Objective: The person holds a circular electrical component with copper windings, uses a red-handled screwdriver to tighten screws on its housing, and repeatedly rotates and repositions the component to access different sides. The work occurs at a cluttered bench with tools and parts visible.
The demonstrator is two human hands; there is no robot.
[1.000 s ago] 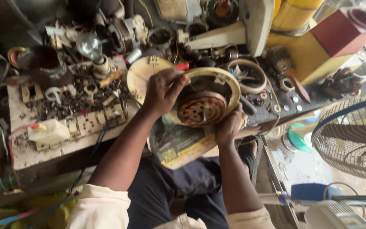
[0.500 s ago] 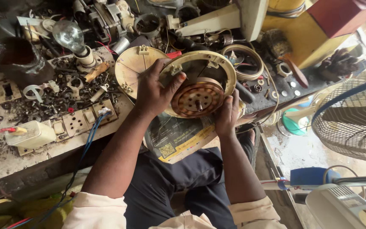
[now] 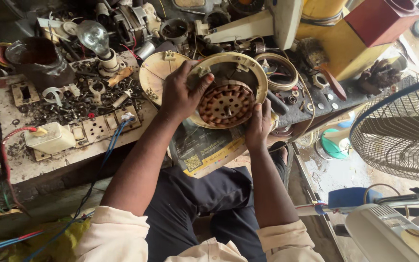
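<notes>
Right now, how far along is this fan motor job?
Done: the motor lies opened, its copper-coloured core bare, and a round cream cover sits aside on the bench. In hand: the left hand grips the cream housing ring while the right hand steadies its lower edge. Left: the housing is not yet closed up.

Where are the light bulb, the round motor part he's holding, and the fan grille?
light bulb (image 3: 93, 36): head view, on the glass globe.
round motor part (image 3: 226, 103): head view, on the copper-coloured centre.
fan grille (image 3: 403, 131): head view, on the wire mesh.
</notes>
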